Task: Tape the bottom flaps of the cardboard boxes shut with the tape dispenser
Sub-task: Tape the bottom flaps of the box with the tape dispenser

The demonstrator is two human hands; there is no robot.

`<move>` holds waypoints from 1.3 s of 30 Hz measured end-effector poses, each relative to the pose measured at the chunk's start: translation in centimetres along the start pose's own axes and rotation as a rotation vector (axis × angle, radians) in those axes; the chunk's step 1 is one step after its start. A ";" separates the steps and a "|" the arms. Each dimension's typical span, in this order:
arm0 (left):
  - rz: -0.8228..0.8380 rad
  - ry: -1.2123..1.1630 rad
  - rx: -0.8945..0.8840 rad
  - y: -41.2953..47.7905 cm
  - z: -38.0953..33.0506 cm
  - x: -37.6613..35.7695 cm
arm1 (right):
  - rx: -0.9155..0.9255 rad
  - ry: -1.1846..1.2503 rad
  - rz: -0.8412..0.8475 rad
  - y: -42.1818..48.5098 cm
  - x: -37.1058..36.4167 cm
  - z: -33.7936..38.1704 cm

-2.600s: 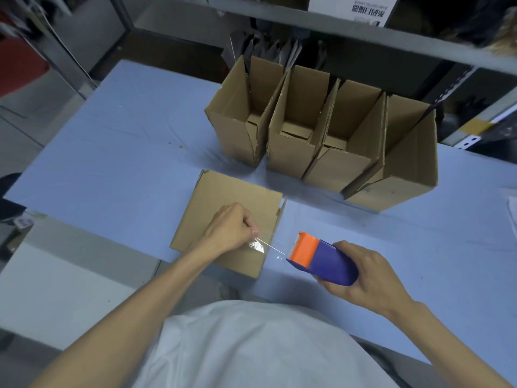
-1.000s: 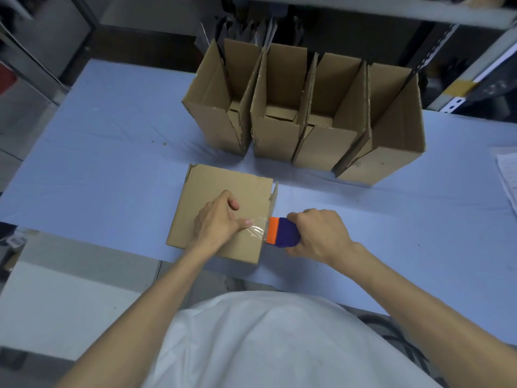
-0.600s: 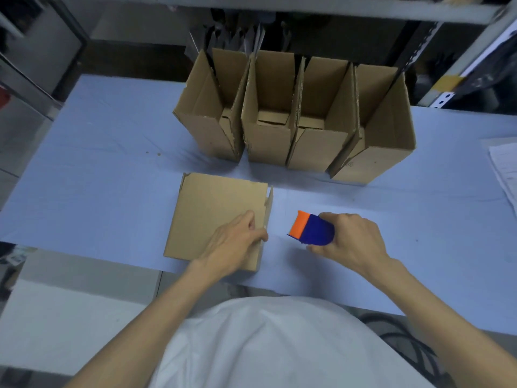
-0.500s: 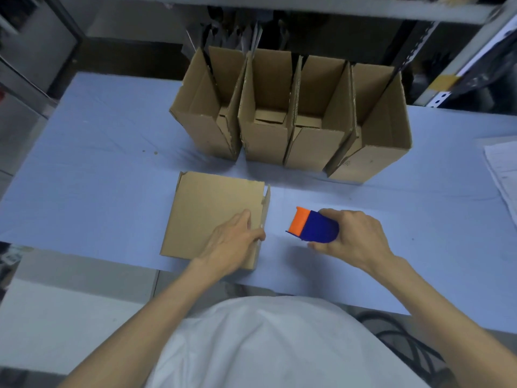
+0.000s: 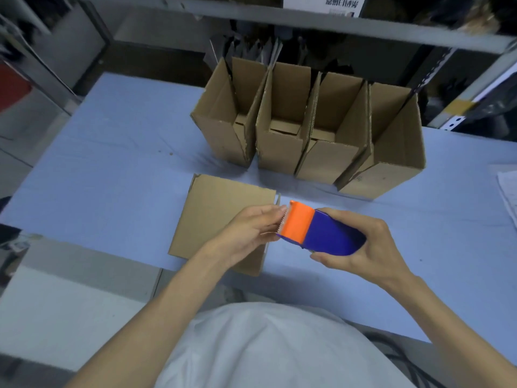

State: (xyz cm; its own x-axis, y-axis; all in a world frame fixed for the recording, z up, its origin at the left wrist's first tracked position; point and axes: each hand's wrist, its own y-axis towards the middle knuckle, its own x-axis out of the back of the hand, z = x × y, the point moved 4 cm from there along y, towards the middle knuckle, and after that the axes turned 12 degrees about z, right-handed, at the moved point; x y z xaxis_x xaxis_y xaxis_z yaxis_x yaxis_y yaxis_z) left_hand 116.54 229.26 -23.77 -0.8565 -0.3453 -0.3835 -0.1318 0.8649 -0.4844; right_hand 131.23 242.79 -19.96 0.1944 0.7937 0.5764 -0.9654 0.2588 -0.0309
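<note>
A cardboard box (image 5: 221,211) lies bottom up on the blue table (image 5: 112,175), close to its front edge. My right hand (image 5: 361,247) grips the blue and orange tape dispenser (image 5: 316,229) and holds it lifted above the box's right edge. My left hand (image 5: 251,228) is at the dispenser's orange toothed end, fingertips on the tape end there. Whether the fingers pinch the tape is hard to tell.
Several open cardboard boxes (image 5: 307,130) stand in a row behind the flat one. A metal shelf (image 5: 335,21) runs across the back. Papers (image 5: 507,191) lie at the table's right edge. The table's left half is bare blue surface.
My left hand has left the box top and gone to the dispenser's orange end. My right hand has raised the dispenser and brought it left, over the box's right edge.
</note>
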 end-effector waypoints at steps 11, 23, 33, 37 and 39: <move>0.027 -0.201 0.042 -0.6 -0.9 1.1 | 0.020 0.151 -0.004 0.0 0.4 0.2; -0.301 0.325 0.007 -0.7 -0.4 2.8 | 0.044 -0.027 0.103 0.9 -0.8 0.1; -0.522 0.501 0.066 -1.3 0.5 7.4 | -0.080 -0.172 0.212 -0.5 -0.6 -3.2; -0.533 0.569 0.048 -0.9 0.8 7.5 | -0.168 -0.270 0.194 -0.2 -0.3 -4.4; -0.556 0.632 0.038 -0.3 0.7 7.1 | -0.198 -0.322 0.192 0.3 -0.2 -4.9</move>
State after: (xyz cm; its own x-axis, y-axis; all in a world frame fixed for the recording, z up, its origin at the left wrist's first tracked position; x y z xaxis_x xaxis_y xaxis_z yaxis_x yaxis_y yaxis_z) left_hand 110.85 226.27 -26.84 -0.7914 -0.4386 0.4258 -0.6100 0.6122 -0.5031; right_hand 131.75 245.43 -24.09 -0.0798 0.6333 0.7698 -0.9208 0.2489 -0.3003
